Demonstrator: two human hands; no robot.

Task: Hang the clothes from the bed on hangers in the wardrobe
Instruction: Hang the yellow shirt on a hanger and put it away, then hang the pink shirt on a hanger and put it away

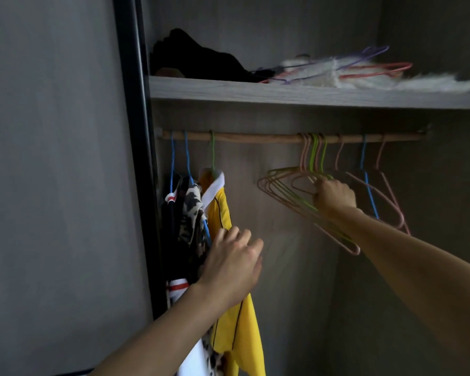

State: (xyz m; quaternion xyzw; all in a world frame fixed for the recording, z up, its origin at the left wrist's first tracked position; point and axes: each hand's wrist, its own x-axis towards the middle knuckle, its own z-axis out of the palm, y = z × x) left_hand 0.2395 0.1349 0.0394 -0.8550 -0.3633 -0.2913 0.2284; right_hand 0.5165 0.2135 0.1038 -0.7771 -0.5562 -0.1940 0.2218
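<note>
Round wooden rail [255,137] runs left-right. Yellow white-collared jersey [223,210] hangs at its left end; left hand [232,263], fingers loose, touches it. Pink and green wire hangers [282,185] bunched right of centre (hooks up, on rail): right hand [334,195] curls round one there.

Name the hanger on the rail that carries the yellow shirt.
The green hanger, third from the left end; the two blue hangers beside it hold patterned clothes.
</note>
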